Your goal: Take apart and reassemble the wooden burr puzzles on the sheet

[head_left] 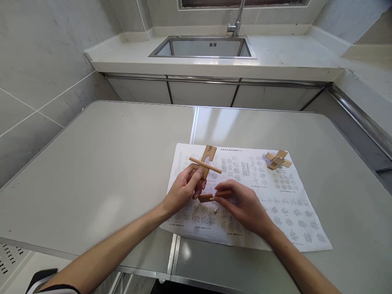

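Mid-assembly at the surface's near edge — left hand (183, 188) grips crossed wooden pieces (206, 162); right hand (241, 204) pinches another stick (221, 194), which likely needs aligning with a slot.

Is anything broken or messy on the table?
Nothing looks broken or spilled. The paper sheet lies a bit crooked across the seam between the two tables. A small wooden puzzle sits whole on its corner.
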Demonstrator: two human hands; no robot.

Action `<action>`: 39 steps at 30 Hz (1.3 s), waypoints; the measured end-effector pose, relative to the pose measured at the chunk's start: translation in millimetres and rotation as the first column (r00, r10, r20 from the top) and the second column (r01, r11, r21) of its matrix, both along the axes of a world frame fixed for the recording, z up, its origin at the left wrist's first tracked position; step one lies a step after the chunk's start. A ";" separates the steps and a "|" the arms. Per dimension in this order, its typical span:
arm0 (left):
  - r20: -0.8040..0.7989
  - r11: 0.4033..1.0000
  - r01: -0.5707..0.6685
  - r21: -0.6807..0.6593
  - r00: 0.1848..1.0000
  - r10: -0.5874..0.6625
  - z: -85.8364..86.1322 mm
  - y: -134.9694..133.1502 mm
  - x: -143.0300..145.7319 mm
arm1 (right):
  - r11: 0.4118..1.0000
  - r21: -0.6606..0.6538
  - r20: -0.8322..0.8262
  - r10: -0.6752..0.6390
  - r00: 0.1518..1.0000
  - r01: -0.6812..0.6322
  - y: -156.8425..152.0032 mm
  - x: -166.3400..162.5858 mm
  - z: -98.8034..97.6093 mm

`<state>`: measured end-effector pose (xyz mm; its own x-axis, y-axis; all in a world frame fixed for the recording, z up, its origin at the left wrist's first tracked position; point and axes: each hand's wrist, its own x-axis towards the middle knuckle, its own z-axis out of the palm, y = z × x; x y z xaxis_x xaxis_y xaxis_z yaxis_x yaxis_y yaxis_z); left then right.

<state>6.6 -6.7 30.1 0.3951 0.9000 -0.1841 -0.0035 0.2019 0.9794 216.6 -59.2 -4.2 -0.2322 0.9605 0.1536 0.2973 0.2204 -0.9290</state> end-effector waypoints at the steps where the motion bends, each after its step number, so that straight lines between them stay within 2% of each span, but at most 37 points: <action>1: 0.002 1.000 -0.001 0.005 1.000 0.001 -0.1 -0.1 0.1 | 0.999 -0.034 -0.032 -0.033 0.999 0.032 0.2 1.1 1.3; 5: 0.012 1.000 -0.003 0.007 1.000 0.003 -1.3 -0.2 0.0 | 0.967 -0.214 -0.180 -0.179 0.967 0.139 2.4 7.6 4.4; 10: 0.010 1.000 0.005 0.014 1.000 -0.006 -2.4 0.3 -1.2 | 0.915 -0.373 -0.316 -0.281 0.906 0.154 5.5 14.1 -0.4; 13: 0.007 1.000 0.007 0.007 1.000 -0.007 -2.4 0.5 -1.5 | 0.905 -0.410 -0.430 -0.303 0.850 0.115 6.3 13.2 -2.9; 17: 0.005 1.000 0.002 -0.010 1.000 -0.002 -1.5 0.0 -1.0 | 0.892 -0.452 -0.622 -0.315 0.717 0.000 6.7 9.8 3.1; 20: 0.003 1.000 0.010 -0.016 1.000 -0.010 -0.2 -0.7 -0.5 | 0.863 -0.504 -0.657 -0.353 0.666 -0.041 6.8 9.3 10.6; 24: 0.014 0.999 0.025 -0.034 1.000 -0.024 1.1 -1.1 0.1 | 0.845 -0.532 -0.650 -0.371 0.663 -0.049 7.4 9.8 16.2; 30: 0.001 0.999 0.016 -0.031 1.000 -0.016 0.2 -0.5 0.5 | 0.837 -0.548 -0.622 -0.411 0.667 0.005 8.3 7.5 20.6; 34: 0.012 0.999 0.029 -0.044 1.000 -0.029 0.0 -0.7 -0.1 | 0.854 -0.519 -0.593 -0.396 0.702 0.043 7.4 6.9 20.2; 39: 0.007 0.997 0.063 -0.050 0.998 -0.063 0.5 -0.7 -1.1 | 0.888 -0.459 -0.621 -0.319 0.716 -0.003 6.2 8.2 16.8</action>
<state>5.5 -7.4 30.6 0.4521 0.8628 -0.2263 0.0057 0.2509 0.9680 224.8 -52.9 12.6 -0.0615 0.9780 -0.1993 -0.4361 -0.2059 -0.8760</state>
